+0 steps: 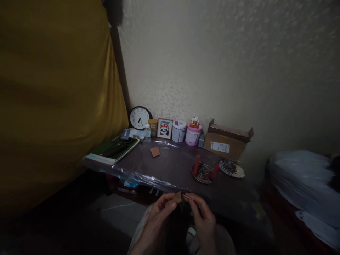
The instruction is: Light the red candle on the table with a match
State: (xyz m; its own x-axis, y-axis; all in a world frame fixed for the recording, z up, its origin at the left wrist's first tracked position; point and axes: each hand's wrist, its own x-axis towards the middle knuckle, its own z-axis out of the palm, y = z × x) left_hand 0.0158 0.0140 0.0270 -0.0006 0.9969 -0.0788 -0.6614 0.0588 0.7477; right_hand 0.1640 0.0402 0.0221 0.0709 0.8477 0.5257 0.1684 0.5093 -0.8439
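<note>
Close to my lap, my left hand [163,209] pinches a small brown cardboard piece [178,197] between thumb and fingers. Just to its right, my right hand [200,212] grips a thin pale matchstick [186,196], whose tip points toward the cardboard. I cannot tell whether the two touch. A similar brown cardboard piece [154,152] lies on the table [170,163]. Beyond my right hand, a round dish [203,177] of dark bits carries two red candles [197,164], one nearly upright and one leaning. Beside it, another dish [231,168] holds many matchsticks with dark heads.
Along the wall stand a clock [139,118], a framed panda picture [164,128], a white tin [179,131], a pink tin [193,135] with a figurine, and a cardboard box [225,141]. Green books [113,150] lie at left, near a yellow curtain [61,88].
</note>
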